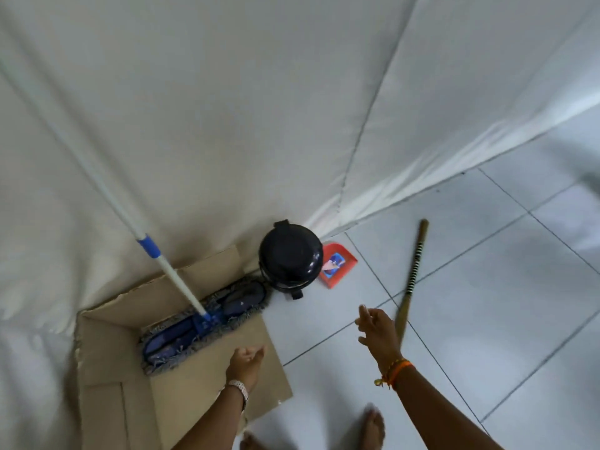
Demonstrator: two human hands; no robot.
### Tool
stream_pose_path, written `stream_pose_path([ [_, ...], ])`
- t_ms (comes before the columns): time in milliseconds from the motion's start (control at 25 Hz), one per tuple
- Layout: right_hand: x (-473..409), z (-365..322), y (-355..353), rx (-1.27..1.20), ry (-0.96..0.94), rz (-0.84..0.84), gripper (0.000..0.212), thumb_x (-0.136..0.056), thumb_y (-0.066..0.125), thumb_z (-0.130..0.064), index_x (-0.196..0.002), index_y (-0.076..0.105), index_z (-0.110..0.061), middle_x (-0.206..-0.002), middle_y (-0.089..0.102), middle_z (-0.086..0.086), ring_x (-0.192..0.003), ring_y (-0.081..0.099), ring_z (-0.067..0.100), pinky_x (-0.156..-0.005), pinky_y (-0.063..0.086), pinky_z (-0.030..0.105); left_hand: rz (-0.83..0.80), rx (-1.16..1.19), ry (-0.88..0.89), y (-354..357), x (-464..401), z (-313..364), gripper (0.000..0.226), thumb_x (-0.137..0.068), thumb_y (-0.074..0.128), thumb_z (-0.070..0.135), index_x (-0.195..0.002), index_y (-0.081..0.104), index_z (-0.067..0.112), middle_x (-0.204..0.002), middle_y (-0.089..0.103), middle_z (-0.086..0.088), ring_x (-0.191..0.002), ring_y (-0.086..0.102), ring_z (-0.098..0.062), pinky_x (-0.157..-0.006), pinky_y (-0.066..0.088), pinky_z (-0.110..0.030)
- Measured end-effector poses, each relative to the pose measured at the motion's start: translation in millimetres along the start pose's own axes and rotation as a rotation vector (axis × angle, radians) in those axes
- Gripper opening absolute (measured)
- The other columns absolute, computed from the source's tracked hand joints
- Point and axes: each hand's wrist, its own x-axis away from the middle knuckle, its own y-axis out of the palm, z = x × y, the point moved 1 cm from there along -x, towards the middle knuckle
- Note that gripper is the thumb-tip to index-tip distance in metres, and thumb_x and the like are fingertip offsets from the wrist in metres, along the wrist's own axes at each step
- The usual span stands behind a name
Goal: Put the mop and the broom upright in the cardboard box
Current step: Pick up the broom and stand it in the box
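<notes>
The mop stands in the open cardboard box (207, 378), its blue fringed head (207, 316) on the box floor and its white pole with a blue collar (107, 193) leaning up to the upper left against the white cloth. The broom's brown handle with black and white stripes (414, 271) slants over the tiled floor on the right; its brush end is hidden. My right hand (378, 332) is open with fingers spread, just left of the handle's lower part. My left hand (246, 365) hovers over the box's right flap, fingers loosely curled, holding nothing.
A black round bin with a lid (290, 258) stands right of the box, against the cloth. A red dustpan (337, 264) lies behind it on the floor. White cloth (259, 108) covers the wall. My bare feet (373, 430) are at the bottom edge.
</notes>
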Motion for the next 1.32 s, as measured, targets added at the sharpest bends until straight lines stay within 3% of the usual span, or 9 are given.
stream_pose_path([
  [160,-14,51,-121,-0.042,0.114,0.092,0.005,-0.093,0.060,-0.011,-0.091,0.064,-0.011,-0.087,0.069,0.014,-0.081,0.061,0.025,-0.066,0.053,0.036,-0.049,-0.084,0.003,96,31,21,0.024,-0.082,0.071,0.029,-0.089,0.058,0.010,-0.099,0.069,-0.016,-0.100,0.065,-0.034,-0.090,0.051,-0.038],
  [240,-28,67,-176,-0.044,0.158,0.104,0.011,-0.089,0.057,-0.001,-0.091,0.065,-0.008,-0.086,0.068,0.015,-0.080,0.060,0.026,-0.068,0.052,0.037,-0.066,-0.124,0.027,154,42,45,0.020,-0.082,0.071,0.027,-0.085,0.059,0.013,-0.100,0.071,-0.017,-0.099,0.066,-0.034,-0.091,0.051,-0.037],
  [400,-68,87,-299,-0.115,0.229,0.125,0.015,-0.084,0.057,0.005,-0.094,0.067,-0.002,-0.084,0.067,0.016,-0.074,0.058,0.024,-0.065,0.049,0.036,-0.093,-0.249,0.079,284,63,88,0.020,-0.082,0.072,0.024,-0.090,0.064,0.008,-0.102,0.071,-0.017,-0.099,0.066,-0.032,-0.090,0.049,-0.035],
  [680,-163,73,-481,-0.233,0.281,0.264,0.015,-0.087,0.055,0.002,-0.092,0.067,-0.005,-0.087,0.069,0.014,-0.077,0.061,0.025,-0.067,0.052,0.035,-0.113,-0.305,0.025,434,84,139,0.019,-0.082,0.072,0.021,-0.091,0.067,0.005,-0.103,0.073,-0.020,-0.101,0.066,-0.034,-0.094,0.049,-0.039],
  [840,-247,51,-533,-0.194,0.291,0.264,0.015,-0.086,0.055,-0.001,-0.085,0.067,-0.011,-0.086,0.069,0.012,-0.074,0.062,0.023,-0.062,0.052,0.031,-0.119,-0.314,0.015,494,66,176,0.021,-0.081,0.073,0.022,-0.093,0.067,0.005,-0.102,0.073,-0.020,-0.102,0.065,-0.035,-0.094,0.048,-0.038],
  [1160,-461,-23,-546,0.069,0.210,-0.077,0.014,-0.086,0.053,-0.002,-0.084,0.066,-0.009,-0.079,0.066,0.010,-0.070,0.058,0.022,-0.056,0.047,0.028,-0.032,-0.382,0.001,607,-26,294,0.027,-0.083,0.070,0.026,-0.101,0.066,0.007,-0.112,0.070,-0.014,-0.107,0.062,-0.032,-0.094,0.045,-0.035],
  [1320,-542,-47,-545,0.171,0.217,-0.163,0.019,-0.086,0.052,0.000,-0.076,0.063,-0.012,-0.079,0.065,0.011,-0.068,0.057,0.023,-0.053,0.045,0.026,-0.031,-0.431,0.060,664,-65,356,0.025,-0.082,0.068,0.027,-0.100,0.065,0.009,-0.111,0.070,-0.013,-0.109,0.063,-0.031,-0.091,0.044,-0.032],
])
